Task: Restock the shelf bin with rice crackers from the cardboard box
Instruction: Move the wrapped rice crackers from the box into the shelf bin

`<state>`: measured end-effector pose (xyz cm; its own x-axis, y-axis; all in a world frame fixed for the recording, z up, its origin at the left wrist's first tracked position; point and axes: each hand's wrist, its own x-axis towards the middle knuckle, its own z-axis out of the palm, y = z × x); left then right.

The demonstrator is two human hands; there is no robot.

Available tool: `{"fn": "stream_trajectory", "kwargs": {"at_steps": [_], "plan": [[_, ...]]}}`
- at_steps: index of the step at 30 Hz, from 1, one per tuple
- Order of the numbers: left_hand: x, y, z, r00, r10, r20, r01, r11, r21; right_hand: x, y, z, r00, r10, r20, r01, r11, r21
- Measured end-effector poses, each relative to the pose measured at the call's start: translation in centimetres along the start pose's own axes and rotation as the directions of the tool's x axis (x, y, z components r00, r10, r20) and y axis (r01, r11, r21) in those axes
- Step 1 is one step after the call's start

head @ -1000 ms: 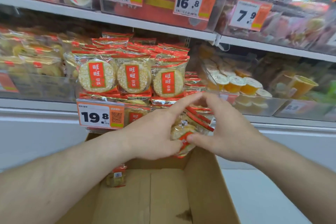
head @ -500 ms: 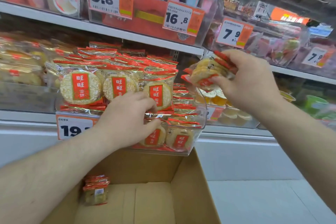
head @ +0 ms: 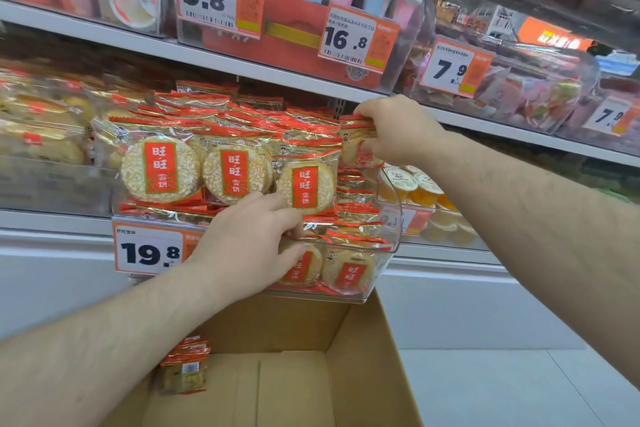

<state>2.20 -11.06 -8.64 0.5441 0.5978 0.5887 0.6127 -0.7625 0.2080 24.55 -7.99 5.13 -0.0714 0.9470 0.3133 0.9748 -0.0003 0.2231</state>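
A clear plastic shelf bin is piled with red-and-gold rice cracker packs. My left hand grips the bin's front rim, thumb against the front wall. My right hand holds a small stack of cracker packs at the bin's upper right, against the pile. Below stands the open cardboard box, with one bundle of cracker packs lying at its left inside.
A 19.8 price tag hangs on the bin's front left. Jelly cups fill the bin to the right, wrapped snacks the one to the left. An upper shelf overhangs closely. White floor lies right of the box.
My right hand carried the cracker packs up from over the box, then left and down onto the bin's pile. My left hand moved from those packs to the bin's front rim.
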Motion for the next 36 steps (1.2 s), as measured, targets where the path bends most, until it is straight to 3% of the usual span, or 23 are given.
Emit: {"fn": "stream_trajectory", "kwargs": {"at_steps": [16, 19, 22, 26, 31, 36], "plan": [[-0.4, -0.4, 0.9, 0.994, 0.084, -0.076, -0.086, 0.996, -0.03, 2.5, 1.4, 1.2, 0.998, 0.056, 0.027, -0.062, 0.944, 0.324], [-0.4, -0.5, 0.9, 0.994, 0.086, -0.074, -0.088, 0.996, -0.021, 2.4, 1.5, 2.0, 0.99, 0.046, 0.132, -0.088, 0.94, 0.329], [-0.4, -0.5, 0.9, 0.993, 0.092, -0.075, -0.094, 0.995, -0.022, 2.4, 1.5, 3.3, 0.972, 0.012, 0.236, -0.075, 0.962, 0.261], [-0.4, -0.6, 1.0, 0.993, 0.095, -0.072, -0.097, 0.995, -0.024, 3.0, 1.3, 4.6, 0.981, 0.006, 0.195, -0.049, 0.974, 0.219], [-0.4, -0.6, 0.9, 0.993, 0.097, -0.069, -0.099, 0.995, -0.027, 2.8, 1.1, 6.3, 0.974, 0.037, 0.223, -0.033, 0.999, -0.02], [-0.4, -0.5, 0.9, 0.992, 0.097, -0.074, -0.099, 0.995, -0.03, 2.3, 0.9, 6.1, 0.988, 0.032, 0.153, -0.026, 0.999, -0.041]]}}
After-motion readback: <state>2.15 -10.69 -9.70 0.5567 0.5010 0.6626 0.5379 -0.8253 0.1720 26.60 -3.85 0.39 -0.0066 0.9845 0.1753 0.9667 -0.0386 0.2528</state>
